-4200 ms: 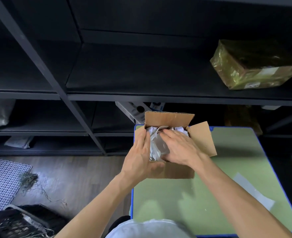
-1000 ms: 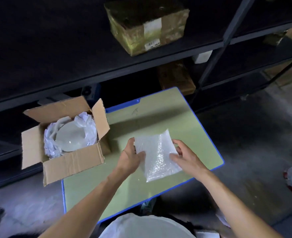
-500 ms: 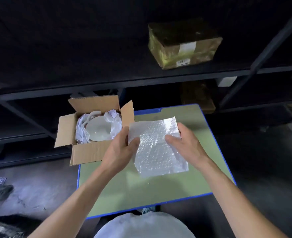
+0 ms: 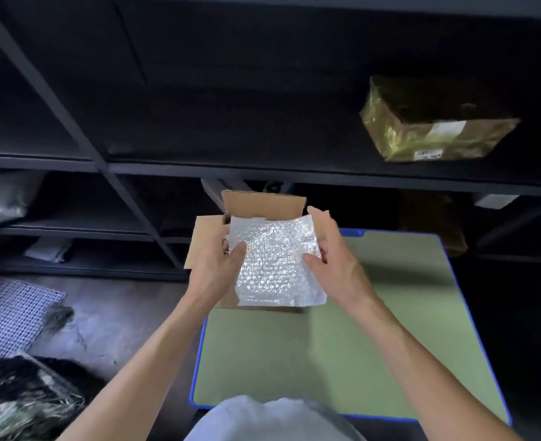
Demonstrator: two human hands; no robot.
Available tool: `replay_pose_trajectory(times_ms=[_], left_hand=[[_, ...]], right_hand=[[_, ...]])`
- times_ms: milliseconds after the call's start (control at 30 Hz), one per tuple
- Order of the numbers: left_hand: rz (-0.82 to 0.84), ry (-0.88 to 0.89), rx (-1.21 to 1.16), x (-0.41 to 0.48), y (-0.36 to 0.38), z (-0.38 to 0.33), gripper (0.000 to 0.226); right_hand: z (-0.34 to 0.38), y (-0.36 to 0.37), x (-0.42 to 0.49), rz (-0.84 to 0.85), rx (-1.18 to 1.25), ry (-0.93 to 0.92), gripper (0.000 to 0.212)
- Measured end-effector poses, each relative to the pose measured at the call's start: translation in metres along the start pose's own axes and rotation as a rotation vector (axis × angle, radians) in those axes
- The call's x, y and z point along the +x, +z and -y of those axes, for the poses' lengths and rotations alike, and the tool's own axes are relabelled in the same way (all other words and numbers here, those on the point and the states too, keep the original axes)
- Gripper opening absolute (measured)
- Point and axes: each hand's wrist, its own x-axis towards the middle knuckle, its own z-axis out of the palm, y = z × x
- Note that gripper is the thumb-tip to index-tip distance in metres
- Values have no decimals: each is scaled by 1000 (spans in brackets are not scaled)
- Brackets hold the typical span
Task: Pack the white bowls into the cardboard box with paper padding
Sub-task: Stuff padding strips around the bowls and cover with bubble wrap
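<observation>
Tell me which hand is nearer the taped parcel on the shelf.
Right. The right hand grips the right edge of the bubble wrap, below and left of the parcel; the left hand grips the left edge, farther left across the sheet.

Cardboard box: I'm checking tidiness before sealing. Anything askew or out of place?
The open brown cardboard box sits at the far left corner of the green table, one flap past its blue rim. The left hand and right hand hold a clear bubble-wrap sheet over it.

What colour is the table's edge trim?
Blue, framing the green table; head view shows it best.
</observation>
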Motion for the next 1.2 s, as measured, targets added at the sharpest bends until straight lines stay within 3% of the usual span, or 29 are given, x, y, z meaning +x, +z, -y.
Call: replay_pose_trajectory(times_ms=[100,167,300,433,533,733,900,1067,1200], left_hand=[[23,65,37,12,-13,1,38],[20,110,90,26,-15,7,41],[38,141,138,55,-11,27,29],[29,200,187,69,-5,35,44],[-8,276,274,77,-2,39,44],[-80,470,770,94,1,48,23],[-96,576,847,82,2,55,24],[112,629,977,75,2,52,62],[142,636,1065,79,0,51,72]], right_hand=[[3,16,12,-2,-109,38,44],[2,29,18,-6,-143,97,38],[0,50,21,-23,-207,177,43],[7,56,27,-44,-307,197,47],[11,56,39,-48,-396,161,47],[-1,62,54,-31,-639,63,44],[-6,67,51,-115,-868,-75,41],[-13,67,57,-84,-933,-175,41],[-20,64,58,-17,-969,-156,47]])
